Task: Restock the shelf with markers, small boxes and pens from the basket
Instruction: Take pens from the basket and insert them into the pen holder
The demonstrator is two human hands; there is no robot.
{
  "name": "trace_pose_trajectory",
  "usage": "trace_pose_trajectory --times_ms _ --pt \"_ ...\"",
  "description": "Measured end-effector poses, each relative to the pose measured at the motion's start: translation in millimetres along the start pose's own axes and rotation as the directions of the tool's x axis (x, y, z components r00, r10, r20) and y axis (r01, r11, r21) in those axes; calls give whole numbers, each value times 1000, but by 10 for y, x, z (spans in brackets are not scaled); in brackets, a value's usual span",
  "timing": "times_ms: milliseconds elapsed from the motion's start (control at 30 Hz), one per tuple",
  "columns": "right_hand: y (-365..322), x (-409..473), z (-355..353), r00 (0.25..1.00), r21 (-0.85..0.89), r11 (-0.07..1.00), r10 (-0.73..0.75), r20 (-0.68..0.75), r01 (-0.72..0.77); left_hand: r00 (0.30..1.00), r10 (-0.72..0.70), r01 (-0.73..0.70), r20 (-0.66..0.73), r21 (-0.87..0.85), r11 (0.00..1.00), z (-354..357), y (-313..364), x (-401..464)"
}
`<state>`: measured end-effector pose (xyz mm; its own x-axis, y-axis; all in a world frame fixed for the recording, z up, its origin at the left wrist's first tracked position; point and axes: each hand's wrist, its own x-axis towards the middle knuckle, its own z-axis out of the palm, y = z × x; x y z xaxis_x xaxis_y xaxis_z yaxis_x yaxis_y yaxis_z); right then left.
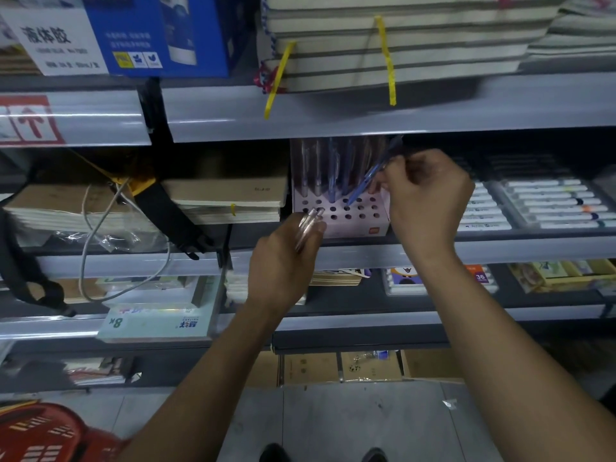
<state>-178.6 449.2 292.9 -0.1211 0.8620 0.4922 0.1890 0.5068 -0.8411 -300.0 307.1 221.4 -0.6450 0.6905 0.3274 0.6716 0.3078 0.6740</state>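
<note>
Pinching a blue pen (365, 181) over the holder (346, 221), right hand (423, 198); left hand (286, 261) gripping clear pens (308, 228)

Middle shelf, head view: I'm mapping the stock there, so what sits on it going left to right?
Twine-tied paper stack → brown-covered notebook stack → pen display stand → trays of markers.

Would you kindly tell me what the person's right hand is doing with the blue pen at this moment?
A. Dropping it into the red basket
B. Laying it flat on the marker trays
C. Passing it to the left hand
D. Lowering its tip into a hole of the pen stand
D: the right hand holds the blue pen tilted, its tip at a hole of the pen stand.
</note>
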Motion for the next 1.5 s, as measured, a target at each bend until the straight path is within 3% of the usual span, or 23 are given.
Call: trace_pose_trajectory --times_ms 200,500,700,867,933,1000,1067,1333,1500 --pt "-14 32 93 993 -168 980 -98 68 109 997 74 -71 -32 84 994 24 -15 -50" --pt "-19 155 181 950 -273 943 -109 294 193 995 89 -86 -41 72 994 15 -16 -32" --pt "88 146 246 929 -312 916 -142 341 254 998 62 -62 -7 56 997 50 -75 -10" --pt "129 128 227 921 -310 909 -162 353 278 997 3 5 72 -103 995 14 3 6" --pt "135 60 203 928 -297 911 -185 322 285 991 -63 97 115 -330 939 13 70 -5" --pt "155 -29 159 938 -271 922 -199 285 278 973 -114 211 199 -582 785 5 134 -28" --pt "183 -139 110 937 -231 935 -199 288 270 947 -140 309 289 -699 645 -19 157 -41" --pt "215 -574 -1 853 38 998 -60 518 47 922 -176 385 345 -771 507 1 244 -21" --pt "183 -672 -7 864 147 983 21 503 -109 942 -152 331 298 -756 565 19 269 -41"
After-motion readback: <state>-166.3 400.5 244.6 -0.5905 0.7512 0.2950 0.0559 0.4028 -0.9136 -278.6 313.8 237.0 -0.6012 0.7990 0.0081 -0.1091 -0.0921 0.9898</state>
